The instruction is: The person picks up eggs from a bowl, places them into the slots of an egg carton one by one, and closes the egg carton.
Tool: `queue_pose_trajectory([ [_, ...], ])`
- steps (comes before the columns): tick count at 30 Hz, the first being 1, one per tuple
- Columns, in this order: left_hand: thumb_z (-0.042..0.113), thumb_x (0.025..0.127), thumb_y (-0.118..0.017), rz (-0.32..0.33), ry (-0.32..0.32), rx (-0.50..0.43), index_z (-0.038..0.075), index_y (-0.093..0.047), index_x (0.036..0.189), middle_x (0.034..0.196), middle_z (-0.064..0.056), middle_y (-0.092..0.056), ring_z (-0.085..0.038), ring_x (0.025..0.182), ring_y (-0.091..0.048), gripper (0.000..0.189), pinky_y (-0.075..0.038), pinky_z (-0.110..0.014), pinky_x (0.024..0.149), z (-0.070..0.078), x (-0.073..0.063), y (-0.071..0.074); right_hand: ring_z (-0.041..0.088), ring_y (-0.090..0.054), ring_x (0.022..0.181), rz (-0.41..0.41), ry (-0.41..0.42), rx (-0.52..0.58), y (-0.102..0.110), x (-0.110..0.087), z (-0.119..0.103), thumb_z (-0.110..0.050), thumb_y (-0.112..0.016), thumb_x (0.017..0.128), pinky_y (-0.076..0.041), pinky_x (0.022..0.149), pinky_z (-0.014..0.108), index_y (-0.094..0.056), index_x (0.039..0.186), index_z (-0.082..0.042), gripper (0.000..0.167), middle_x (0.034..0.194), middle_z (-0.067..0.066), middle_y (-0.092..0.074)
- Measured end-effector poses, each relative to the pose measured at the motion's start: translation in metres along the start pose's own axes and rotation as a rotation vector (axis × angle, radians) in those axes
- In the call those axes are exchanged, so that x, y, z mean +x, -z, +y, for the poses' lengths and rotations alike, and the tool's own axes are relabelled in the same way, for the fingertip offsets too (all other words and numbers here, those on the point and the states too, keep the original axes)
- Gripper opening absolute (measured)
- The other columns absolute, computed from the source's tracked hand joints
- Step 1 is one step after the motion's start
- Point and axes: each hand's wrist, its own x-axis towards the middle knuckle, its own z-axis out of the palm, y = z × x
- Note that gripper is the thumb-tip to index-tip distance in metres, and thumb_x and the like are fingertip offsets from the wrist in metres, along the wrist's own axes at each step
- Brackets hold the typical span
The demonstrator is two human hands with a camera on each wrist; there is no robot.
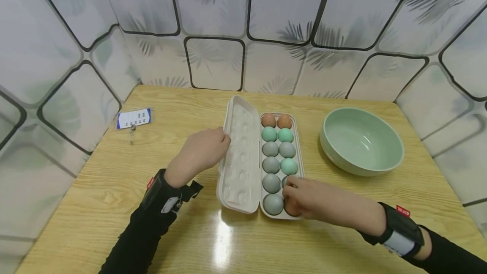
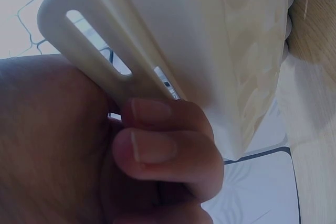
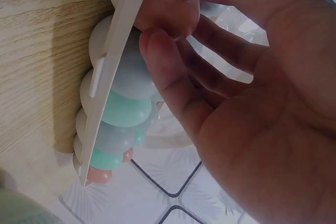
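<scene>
An egg carton (image 1: 260, 198) lies opened on the table, its lid (image 1: 239, 155) tilted up to the left. My left hand (image 1: 205, 149) grips the lid's outer edge, fingers curled round the slotted rim in the left wrist view. Brown, mint green and grey eggs sit in two rows in the tray. At the near right slot my right hand (image 1: 310, 198) holds a brown egg (image 3: 170, 11) between thumb and fingers. The egg appears seated low in its slot; its underside is hidden. A grey egg (image 3: 131, 72) beside it is partly covered by the fingers.
A pale green bowl (image 1: 361, 143) stands to the right of the carton. On the far left lies a blue and white card badge (image 1: 134, 119) with a clip. Patterned panels (image 1: 217, 64) rise behind the wooden table (image 1: 182, 240).
</scene>
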Motion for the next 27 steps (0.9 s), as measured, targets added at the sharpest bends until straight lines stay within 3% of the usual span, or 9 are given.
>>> queue_pose_trajectory([
  [15,0.028,0.107,-0.031,-0.002,0.01,-0.011,0.008,-0.059,0.09,0.073,-0.004,-0.053,-0.02,0.065,-0.053,0.039,-0.042,-0.032,0.056,0.0003,-0.0019,-0.0011,-0.001,-0.043,0.075,0.016,-0.013,0.045,-0.0032,-0.0001,-0.0026,-0.007,-0.081,0.082,-0.043,0.067,0.014,-0.058,0.095,-0.019,0.029,0.092,-0.009,-0.047],
  [27,0.029,0.107,-0.031,0.01,0.011,-0.013,0.009,-0.059,0.089,0.074,-0.005,-0.054,-0.02,0.066,-0.055,0.038,-0.042,-0.033,0.057,0.0017,-0.0035,-0.0015,-0.002,-0.043,0.073,0.069,0.001,0.039,-0.0095,-0.0012,-0.0028,-0.006,-0.081,0.08,-0.041,0.066,0.013,-0.058,0.092,-0.02,0.029,0.09,-0.01,-0.046],
])
